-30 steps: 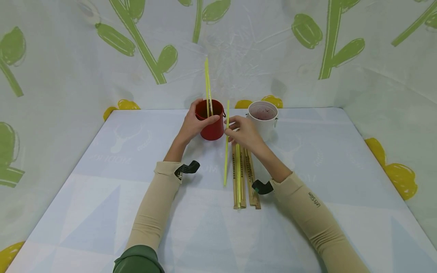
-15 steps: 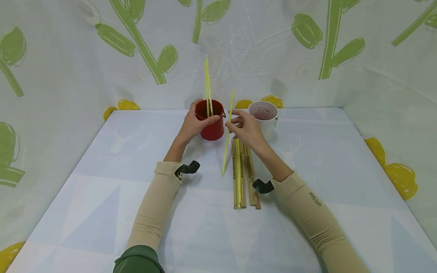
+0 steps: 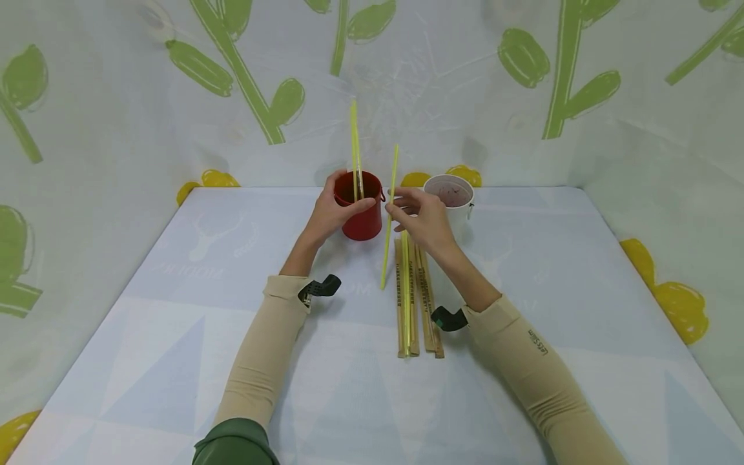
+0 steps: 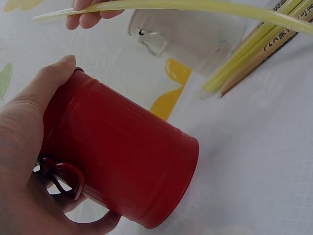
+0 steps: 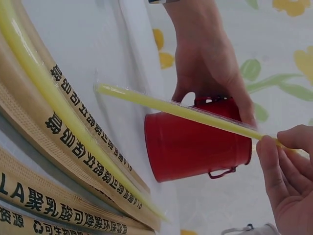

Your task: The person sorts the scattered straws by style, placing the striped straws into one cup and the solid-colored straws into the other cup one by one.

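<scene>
My left hand (image 3: 327,216) grips the small red bucket (image 3: 363,226) round its rim, the thumb over the near edge. Yellow straws (image 3: 354,132) stand upright in that bucket, rising well above the rim. Just right of it, my right hand (image 3: 429,223) pinches another yellow straw (image 3: 386,261) between thumb and fingers. This straw is held near upright, slightly tilted, apart from the bucket. A clear wrapper shows round it in the right wrist view, where the straw (image 5: 171,106) crosses in front of the red bucket (image 5: 195,147).
Several brown paper-wrapped straws (image 3: 429,316) lie below my right hand, with a yellow straw (image 3: 406,316) among them. A white bucket (image 3: 460,216) stands behind the right hand. The table's back edge meets a patterned wall covering.
My right hand has shifted slightly right and upward, lifting the pinched straw away from the table and tilting it a little. The left hand and red bucket keep their place.
</scene>
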`<state>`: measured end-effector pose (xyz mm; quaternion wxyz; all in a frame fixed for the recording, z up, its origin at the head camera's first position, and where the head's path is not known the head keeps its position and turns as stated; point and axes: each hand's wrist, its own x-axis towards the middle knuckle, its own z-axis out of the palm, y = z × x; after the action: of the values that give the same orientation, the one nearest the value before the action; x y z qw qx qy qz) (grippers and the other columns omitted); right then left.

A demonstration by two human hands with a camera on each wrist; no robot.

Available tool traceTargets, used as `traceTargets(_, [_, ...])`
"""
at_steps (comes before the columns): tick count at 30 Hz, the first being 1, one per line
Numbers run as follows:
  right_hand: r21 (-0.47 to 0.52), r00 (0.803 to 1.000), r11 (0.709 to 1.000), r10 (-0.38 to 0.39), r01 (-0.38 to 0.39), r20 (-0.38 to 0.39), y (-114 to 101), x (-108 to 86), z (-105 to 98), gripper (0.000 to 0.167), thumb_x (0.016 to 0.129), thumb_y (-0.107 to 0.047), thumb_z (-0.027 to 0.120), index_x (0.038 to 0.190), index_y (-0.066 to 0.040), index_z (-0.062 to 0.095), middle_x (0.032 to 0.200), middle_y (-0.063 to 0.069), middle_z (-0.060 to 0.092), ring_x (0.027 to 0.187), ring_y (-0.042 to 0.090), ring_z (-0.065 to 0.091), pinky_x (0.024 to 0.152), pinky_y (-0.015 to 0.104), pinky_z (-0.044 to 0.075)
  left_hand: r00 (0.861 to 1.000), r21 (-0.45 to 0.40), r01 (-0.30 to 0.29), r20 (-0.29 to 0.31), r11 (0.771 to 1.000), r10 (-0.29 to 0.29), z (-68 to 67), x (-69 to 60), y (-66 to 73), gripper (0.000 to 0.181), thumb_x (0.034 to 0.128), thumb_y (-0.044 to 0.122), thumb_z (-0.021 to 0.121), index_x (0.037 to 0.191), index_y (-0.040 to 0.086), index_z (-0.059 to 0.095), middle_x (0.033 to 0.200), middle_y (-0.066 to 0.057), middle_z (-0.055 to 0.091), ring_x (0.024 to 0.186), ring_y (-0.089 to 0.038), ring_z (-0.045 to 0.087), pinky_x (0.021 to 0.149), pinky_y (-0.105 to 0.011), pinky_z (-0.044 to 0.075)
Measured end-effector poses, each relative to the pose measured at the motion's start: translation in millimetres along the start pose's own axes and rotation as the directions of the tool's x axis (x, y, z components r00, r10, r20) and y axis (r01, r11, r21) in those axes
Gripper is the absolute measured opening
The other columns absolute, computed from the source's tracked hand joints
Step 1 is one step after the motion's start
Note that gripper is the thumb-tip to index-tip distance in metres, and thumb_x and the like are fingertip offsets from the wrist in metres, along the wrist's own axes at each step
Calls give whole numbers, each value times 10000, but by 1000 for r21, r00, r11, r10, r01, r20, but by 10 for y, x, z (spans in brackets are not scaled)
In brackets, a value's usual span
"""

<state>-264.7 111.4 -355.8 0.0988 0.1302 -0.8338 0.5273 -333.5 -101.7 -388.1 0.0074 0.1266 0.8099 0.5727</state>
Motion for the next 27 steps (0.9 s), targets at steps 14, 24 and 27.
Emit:
traceTargets(14, [54, 994, 994, -90, 93, -63, -10, 49, -64, 339, 907, -180, 706, 1201, -23, 648, 1073, 140, 720, 872, 277, 726, 648, 247, 594, 998, -31, 39, 42, 999, -37, -22, -86, 204, 903, 844, 345, 746, 1542, 219, 188, 1508, -34, 399, 1363, -233, 386, 1071, -470, 453])
traceTargets(24, [44, 986, 987, -150, 153, -78, -134, 131, -140, 314, 913, -217, 697, 1177, -52, 655, 1067, 95, 713, 846, 207, 713, 651, 242, 591, 999, -27, 41, 30, 999, -41, -12, -44, 127, 936, 823, 402, 759, 1542, 225, 187, 1503, -1, 398, 1364, -200, 378, 1077, -456, 452])
traceTargets(27, [64, 987, 987, -144, 149, -76, -188, 168, -162, 321, 918, -237, 693, 1184, -62, 653, 1073, 89, 708, 846, 191, 705, 659, 249, 592, 999, -23, 27, 19, 999, -27, -2, -6, 42, 954, 801, 454, 769, 1535, 243, 196, 1484, 24, 411, 1352, -181, 384, 1055, -451, 472])
